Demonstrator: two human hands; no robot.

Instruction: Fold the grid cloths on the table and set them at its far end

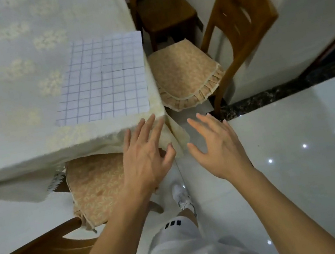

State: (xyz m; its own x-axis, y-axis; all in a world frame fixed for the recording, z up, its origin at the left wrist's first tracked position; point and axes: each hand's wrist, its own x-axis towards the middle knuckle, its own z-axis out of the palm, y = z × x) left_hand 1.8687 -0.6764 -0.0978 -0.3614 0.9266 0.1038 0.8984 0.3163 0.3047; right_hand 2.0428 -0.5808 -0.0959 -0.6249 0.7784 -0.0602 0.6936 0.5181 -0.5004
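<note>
Reaching w/ both hands open & empty: grid cloth (102, 80) lies flat ahead, up-left on tabletop (9, 87); your left hand (147, 155) is nearer than right hand (217, 147).

Glossy floor (300, 148), wooden chairs (238, 13) (perhaps three)

Three wooden chairs (238, 13) around the table, two with beige frilled seat cushions (186, 72); glossy white tiled floor (300, 148).
</note>
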